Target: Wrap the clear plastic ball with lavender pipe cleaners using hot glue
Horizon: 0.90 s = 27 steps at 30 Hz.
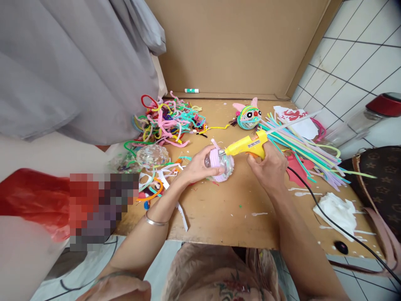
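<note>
My left hand point(202, 165) is closed around a clear round ball point(228, 167) partly wrapped in lilac pipe cleaner point(214, 159). A loose end of the pipe cleaner sticks up at its top. In my right hand point(269, 165) is a yellow hot glue gun point(246, 144), gripped by its handle, with a long glue stick point(294, 121) out of its back. The metal nozzle points left and meets or nearly meets the lilac wrapping; I cannot tell which. Behind the glue gun sits a finished-looking ball with pink ears, round eyes and a red nose point(249, 116).
Tangled pipe cleaners point(169, 119) lie at the back left, near another clear ball point(152, 156). Straight pipe cleaners point(303, 146) spread at the right. A black cord point(326, 213) runs past a white tissue point(336, 213). A brown bag point(379, 188) and bottle point(354, 125) stand at the right edge.
</note>
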{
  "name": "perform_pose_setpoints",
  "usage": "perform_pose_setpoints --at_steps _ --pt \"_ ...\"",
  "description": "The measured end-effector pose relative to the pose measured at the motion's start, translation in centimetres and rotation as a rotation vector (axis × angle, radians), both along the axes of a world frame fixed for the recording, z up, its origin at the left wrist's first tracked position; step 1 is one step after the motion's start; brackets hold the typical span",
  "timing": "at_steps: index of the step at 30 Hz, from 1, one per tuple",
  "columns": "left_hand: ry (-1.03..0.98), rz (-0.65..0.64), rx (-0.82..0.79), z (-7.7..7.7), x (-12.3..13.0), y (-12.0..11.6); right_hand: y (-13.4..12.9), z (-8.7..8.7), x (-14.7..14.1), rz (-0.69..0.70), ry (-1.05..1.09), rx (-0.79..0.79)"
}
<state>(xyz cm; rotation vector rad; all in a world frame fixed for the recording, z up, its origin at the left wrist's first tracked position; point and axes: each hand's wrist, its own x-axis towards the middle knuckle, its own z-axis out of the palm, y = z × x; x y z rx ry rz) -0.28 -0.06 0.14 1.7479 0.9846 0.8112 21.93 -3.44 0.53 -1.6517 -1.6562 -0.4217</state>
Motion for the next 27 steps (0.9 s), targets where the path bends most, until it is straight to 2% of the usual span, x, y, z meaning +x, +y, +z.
perform_pose_setpoints --at_steps 27 --pt "0.066 0.01 0.031 0.43 -0.04 -0.12 -0.05 0.12 -0.04 0.01 -0.005 0.04"
